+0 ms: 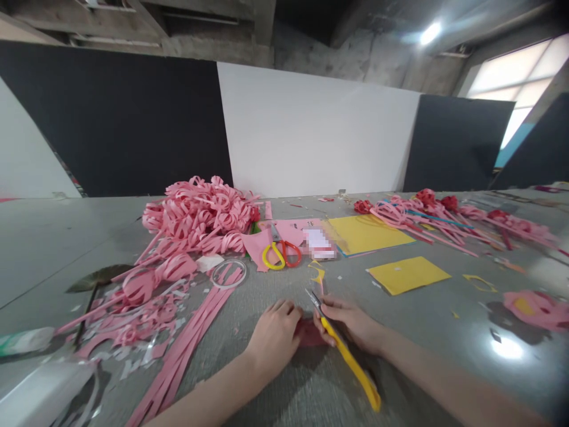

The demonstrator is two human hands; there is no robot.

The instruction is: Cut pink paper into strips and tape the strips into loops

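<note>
My left hand [275, 332] is closed near the middle of the tabletop, its curled fingers at the edge of a dark pink piece of paper [312, 333]. My right hand [349, 323] is wrapped round yellow-handled pliers [349, 356]. Their short metal jaws point away from me to the upper left, and the long handle slants down towards me. The pink paper lies between both hands, partly covered by them. Just beyond the jaws is a cut yellow paper scrap [317, 273].
Scissors [281, 254] with yellow and red handles lie on pink paper. Left are a heap of pink paper loops [200, 213], pink strips [191, 338] and a tape roll [229, 274]. Yellow sheets [409, 274] and paper flowers [427, 201] lie right. Panels [320, 130] stand behind.
</note>
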